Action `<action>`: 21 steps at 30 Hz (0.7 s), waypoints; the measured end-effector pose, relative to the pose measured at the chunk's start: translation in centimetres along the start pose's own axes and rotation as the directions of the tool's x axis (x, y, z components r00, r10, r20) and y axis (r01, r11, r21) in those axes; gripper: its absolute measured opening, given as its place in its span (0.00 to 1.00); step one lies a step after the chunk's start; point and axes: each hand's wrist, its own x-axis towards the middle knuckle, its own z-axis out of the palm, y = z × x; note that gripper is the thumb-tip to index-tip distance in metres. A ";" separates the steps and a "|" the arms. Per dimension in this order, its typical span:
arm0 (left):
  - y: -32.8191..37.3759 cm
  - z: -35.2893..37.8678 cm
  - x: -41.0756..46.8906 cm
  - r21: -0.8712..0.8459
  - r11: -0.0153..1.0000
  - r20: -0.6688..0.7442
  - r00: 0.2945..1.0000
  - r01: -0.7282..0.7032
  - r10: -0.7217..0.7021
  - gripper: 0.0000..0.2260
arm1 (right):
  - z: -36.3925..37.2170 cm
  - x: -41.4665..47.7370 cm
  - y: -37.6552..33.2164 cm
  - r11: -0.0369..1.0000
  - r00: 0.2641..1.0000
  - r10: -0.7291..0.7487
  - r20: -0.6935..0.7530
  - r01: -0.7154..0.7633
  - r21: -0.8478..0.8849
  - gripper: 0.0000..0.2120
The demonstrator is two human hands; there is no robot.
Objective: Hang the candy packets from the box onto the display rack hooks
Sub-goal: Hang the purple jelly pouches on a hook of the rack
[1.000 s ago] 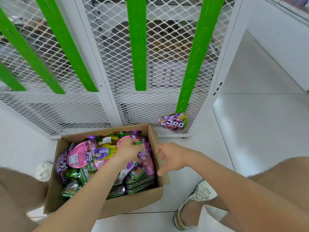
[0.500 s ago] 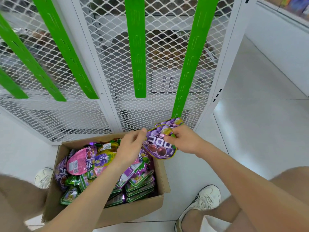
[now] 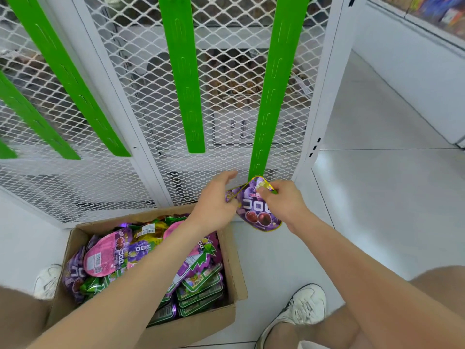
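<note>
The purple candy packet [image 3: 259, 210] is in the air between both hands, just below the lower end of the green strip [image 3: 271, 96] on the white mesh rack [image 3: 226, 71]. The right hand [image 3: 284, 202] pinches the top edge of the packet, with the thumb [image 3: 263, 190] pressed on the front face near the place where the hanging hole should be. The left hand [image 3: 216, 205] touches the left edge of the packet; its lower fingers seem closed on that edge, while the upper fingers are spread and free toward the mesh. I cannot tell how firmly this hand holds.

The packet looks light and thin, a soft foil pouch with a glossy skin, so I judge it bends easily and may slip between dry fingers. The sealed border is probably stiffer than the filled middle. For this reason the best place to hold is the top border, on both sides of the hole, so the hole stays flat and open for the hook. Holding the middle would let the top fold over. I cannot make out the hook itself on the strip.

Below the left forearm stands the cardboard box [image 3: 236, 263], full of more packets [image 3: 120, 255], near the rack foot.
</note>
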 end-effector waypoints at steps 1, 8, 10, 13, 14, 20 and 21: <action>0.4 0.2 1.0 -0.047 0.999 0.009 1.000 -0.002 0.002 0.30 | -0.1 0.4 0.0 1.000 0.999 0.006 -0.044 -0.006 -0.010 0.19; 2.0 2.4 5.5 -0.334 0.938 0.003 0.995 0.099 -0.104 0.19 | -0.8 2.3 -0.8 0.991 0.990 -0.068 -0.121 0.082 0.109 0.10; 2.0 2.9 5.9 -0.366 0.923 0.017 0.993 0.118 -0.120 0.13 | -0.6 2.3 -1.1 0.986 0.990 -0.072 -0.117 0.089 0.143 0.11; 1.7 3.2 5.7 -0.394 0.915 0.008 0.995 0.091 -0.095 0.07 | -0.4 2.2 -1.5 0.986 0.988 -0.059 -0.139 0.079 0.147 0.16; 1.6 3.3 5.7 -0.390 0.917 -0.003 0.996 0.080 -0.088 0.06 | -0.3 2.1 -1.5 0.986 0.987 -0.047 -0.151 0.070 0.153 0.18; 1.4 3.1 5.2 -0.421 0.901 0.018 0.994 0.104 -0.106 0.06 | 0.2 1.0 -1.8 0.976 0.976 0.035 -0.215 0.012 0.216 0.19; 1.3 3.0 5.1 -0.424 0.899 0.027 0.994 0.107 -0.105 0.06 | 0.2 0.8 -1.8 0.981 0.976 0.031 -0.215 0.011 0.195 0.19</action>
